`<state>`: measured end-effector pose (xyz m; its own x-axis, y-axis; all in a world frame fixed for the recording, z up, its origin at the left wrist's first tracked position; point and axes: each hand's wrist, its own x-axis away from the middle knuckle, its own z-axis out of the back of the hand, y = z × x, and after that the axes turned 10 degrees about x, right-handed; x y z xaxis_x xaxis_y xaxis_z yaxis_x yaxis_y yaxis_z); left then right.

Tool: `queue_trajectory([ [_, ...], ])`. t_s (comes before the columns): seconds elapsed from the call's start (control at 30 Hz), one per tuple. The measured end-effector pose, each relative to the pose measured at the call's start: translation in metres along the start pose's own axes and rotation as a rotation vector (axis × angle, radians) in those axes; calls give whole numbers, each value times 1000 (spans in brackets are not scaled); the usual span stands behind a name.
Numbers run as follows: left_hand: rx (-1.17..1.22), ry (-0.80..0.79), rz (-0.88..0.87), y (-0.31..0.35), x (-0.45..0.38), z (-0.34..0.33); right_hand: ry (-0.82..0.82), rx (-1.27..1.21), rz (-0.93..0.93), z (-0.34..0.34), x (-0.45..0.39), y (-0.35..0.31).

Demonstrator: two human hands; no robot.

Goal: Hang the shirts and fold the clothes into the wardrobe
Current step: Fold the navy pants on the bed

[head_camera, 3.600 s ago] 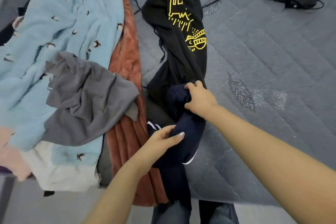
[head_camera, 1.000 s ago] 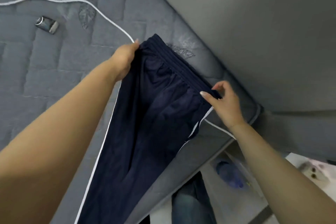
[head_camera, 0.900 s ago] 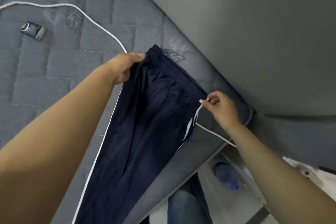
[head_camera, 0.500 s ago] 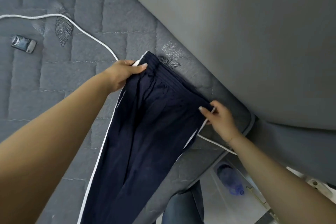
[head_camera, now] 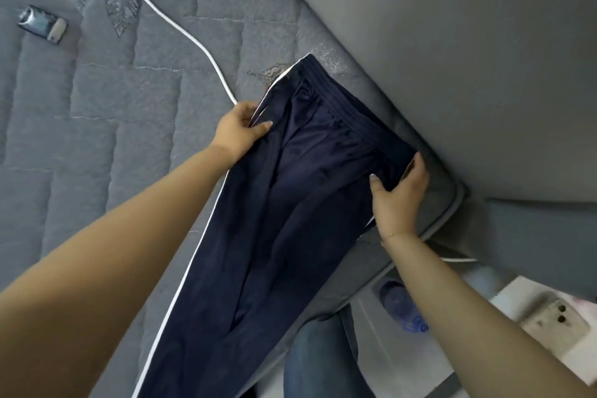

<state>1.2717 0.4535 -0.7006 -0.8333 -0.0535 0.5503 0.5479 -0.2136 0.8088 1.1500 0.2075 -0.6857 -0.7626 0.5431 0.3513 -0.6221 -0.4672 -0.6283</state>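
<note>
left grip (head_camera: 240,132) is pinching trousers (head_camera: 274,220) at striped edge | right grip (head_camera: 399,191) is grasping opposite edge | bed (head_camera: 97,107) is lying beneath | cable (head_camera: 181,29) is touching left grip

the dark navy track pants (head_camera: 274,220) have a thin white stripe down the side seam. grey quilted mattress (head_camera: 97,107) has zigzag stitching and silvery leaf prints. white round cable (head_camera: 181,26) runs across it. blue denim jeans (head_camera: 319,355) below.

Illumination: soft, diffuse, moderately bright; source not visible. Shadows are faint, with no glare. Wide-angle distortion enlarges and stretches the forearms at the lower edges. Fine detail is slightly soft throughout; colour cast is cool grey.
</note>
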Motion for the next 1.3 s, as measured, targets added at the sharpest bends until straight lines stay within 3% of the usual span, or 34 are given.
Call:
queue_trajectory([
  [0.1,71,23,121,-44,63,33,-81,147,171,-2,53,5],
  [0.23,73,5,222,-110,148,77,-335,295,411,-16,136,12],
  [0.37,62,-42,272,-175,224,116,-481,414,502,-45,229,24],
  [0.63,69,-108,429,-278,358,195,-622,421,422,-106,397,58],
  [0.83,105,-79,452,-314,412,214,-681,384,339,-128,450,75],
  [0.97,71,-68,393,-313,421,215,-613,368,314,-132,461,78],
  [1.1,-142,-84,265,-297,416,242,-579,306,263,-139,473,69],
  [1.2,-176,22,132,-275,399,293,-534,241,184,-154,486,58],
  [1.3,-229,121,52,-258,365,362,-591,190,98,-183,500,45],
])
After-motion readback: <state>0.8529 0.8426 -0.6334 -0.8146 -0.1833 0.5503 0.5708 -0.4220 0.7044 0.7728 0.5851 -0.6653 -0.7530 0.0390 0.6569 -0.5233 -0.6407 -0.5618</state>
